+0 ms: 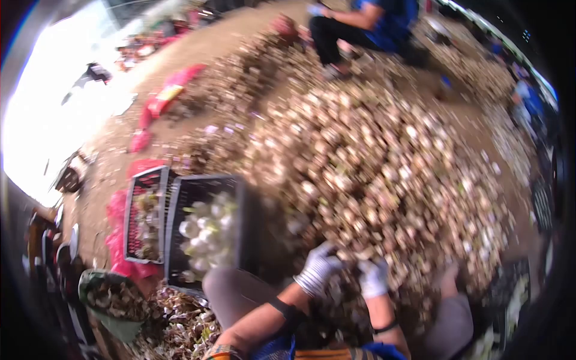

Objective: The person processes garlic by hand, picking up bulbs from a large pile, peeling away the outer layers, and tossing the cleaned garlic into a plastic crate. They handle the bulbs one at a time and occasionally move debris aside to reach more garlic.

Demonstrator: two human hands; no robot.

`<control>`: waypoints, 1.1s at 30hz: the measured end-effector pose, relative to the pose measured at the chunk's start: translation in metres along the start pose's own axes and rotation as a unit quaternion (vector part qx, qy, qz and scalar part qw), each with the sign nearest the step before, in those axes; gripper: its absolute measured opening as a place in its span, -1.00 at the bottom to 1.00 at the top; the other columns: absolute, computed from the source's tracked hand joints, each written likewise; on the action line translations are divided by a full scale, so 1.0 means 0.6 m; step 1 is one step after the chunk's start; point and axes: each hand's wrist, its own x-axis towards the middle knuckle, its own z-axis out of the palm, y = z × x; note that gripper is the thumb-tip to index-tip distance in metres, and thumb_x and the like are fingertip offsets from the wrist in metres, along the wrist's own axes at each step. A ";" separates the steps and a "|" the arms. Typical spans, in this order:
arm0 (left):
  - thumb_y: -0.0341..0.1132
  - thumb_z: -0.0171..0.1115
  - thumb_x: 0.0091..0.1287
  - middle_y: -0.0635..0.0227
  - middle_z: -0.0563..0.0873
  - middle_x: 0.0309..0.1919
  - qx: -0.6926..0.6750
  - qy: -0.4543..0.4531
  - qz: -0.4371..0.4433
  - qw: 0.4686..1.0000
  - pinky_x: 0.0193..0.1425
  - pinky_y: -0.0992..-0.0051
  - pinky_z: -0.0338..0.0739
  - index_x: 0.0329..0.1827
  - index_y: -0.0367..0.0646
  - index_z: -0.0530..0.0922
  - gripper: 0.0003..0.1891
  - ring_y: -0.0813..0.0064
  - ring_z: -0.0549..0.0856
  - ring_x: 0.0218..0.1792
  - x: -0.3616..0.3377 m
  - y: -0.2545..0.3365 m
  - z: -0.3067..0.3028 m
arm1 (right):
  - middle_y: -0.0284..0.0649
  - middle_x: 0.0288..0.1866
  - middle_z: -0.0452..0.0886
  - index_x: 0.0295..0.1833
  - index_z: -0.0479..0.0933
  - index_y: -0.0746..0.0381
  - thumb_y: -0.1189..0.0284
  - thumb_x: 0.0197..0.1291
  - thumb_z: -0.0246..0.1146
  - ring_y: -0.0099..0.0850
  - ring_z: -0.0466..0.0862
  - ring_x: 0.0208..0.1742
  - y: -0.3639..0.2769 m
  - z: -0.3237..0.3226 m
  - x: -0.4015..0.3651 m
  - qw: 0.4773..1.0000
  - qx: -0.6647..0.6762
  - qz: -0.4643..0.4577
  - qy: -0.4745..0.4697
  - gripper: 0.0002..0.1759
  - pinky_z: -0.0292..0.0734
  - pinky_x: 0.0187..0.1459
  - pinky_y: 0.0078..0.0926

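Observation:
My left hand (320, 268), in a white glove, is at the near edge of a big heap of garlic bulbs (366, 174). Its fingers curl inward; blur hides what they hold, if anything. Close beside it on the right is my right hand (373, 279), also gloved in white, with its fingers bent towards the left hand. Whatever lies between the fingertips is too small and smeared to name. Pale cleaned garlic bulbs (207, 231) lie in a dark plastic crate (240, 219) left of my hands.
A second crate (144, 259) stands against the first, with red netting (117, 222) beside it. A green sack (120, 327) of skins sits lower left. My bent knee (231, 294) is near the crate. Another person (360, 27) sits beyond the heap.

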 end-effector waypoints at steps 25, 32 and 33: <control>-0.15 0.18 0.20 0.29 0.67 -0.34 -0.105 0.026 -0.054 0.993 -0.40 0.52 0.56 -0.07 -0.30 0.53 -0.61 0.45 0.64 -0.38 0.019 -0.053 -0.027 | -0.15 -0.47 0.63 -0.42 0.57 0.37 0.58 -0.19 0.23 -0.43 0.58 -0.52 -0.055 0.018 -0.011 0.982 0.074 0.174 -0.027 -0.87 0.45 -0.52 -0.57; 0.02 0.08 0.24 0.16 0.66 -0.33 -0.266 -0.105 -0.225 0.932 -0.53 0.47 0.54 0.03 -0.30 0.46 -0.47 0.38 0.64 -0.50 0.000 -0.025 -0.010 | -0.22 -0.31 0.63 -0.30 0.58 0.39 0.60 -0.03 0.16 -0.46 0.61 -0.31 -0.023 -0.015 0.019 0.992 0.071 0.092 -0.050 -0.85 0.51 -0.29 -0.62; 0.02 0.08 0.24 0.16 0.66 -0.33 -0.266 -0.105 -0.226 0.931 -0.53 0.47 0.54 0.03 -0.30 0.46 -0.47 0.38 0.64 -0.50 0.004 -0.032 -0.011 | -0.22 -0.31 0.63 -0.30 0.58 0.39 0.60 -0.03 0.16 -0.46 0.61 -0.31 -0.018 -0.025 0.033 0.992 0.071 0.093 -0.050 -0.85 0.51 -0.29 -0.62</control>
